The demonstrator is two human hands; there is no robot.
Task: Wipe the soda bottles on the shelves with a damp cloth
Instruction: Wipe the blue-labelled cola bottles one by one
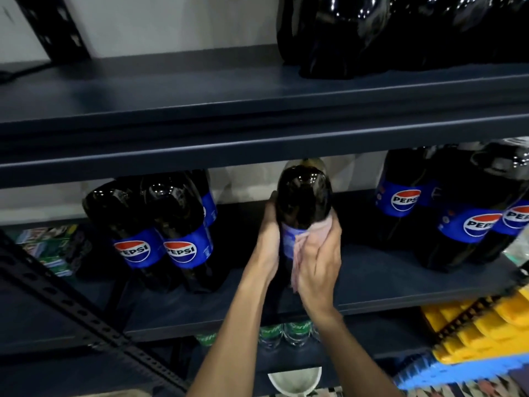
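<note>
While its left side is clasped by the curled left hand (267, 236), the dark plastic Pepsi bottle (303, 196) is held at frame centre above the dark blue metal shelf (400, 285), and a pale pink cloth (313, 232) is gripped and pressed against its label by the right hand (319, 267).

We are holding a bottle (303, 196) at the middle shelf (386, 282), our left hand (267, 239) gripping its left side and our right hand (317, 262) wrapping the cloth (313, 232) against its right. Neighbouring bottles are standing to its left (171, 224) and right (458, 210), and further bottles (372, 32) on the upper shelf (171, 90).
</note>
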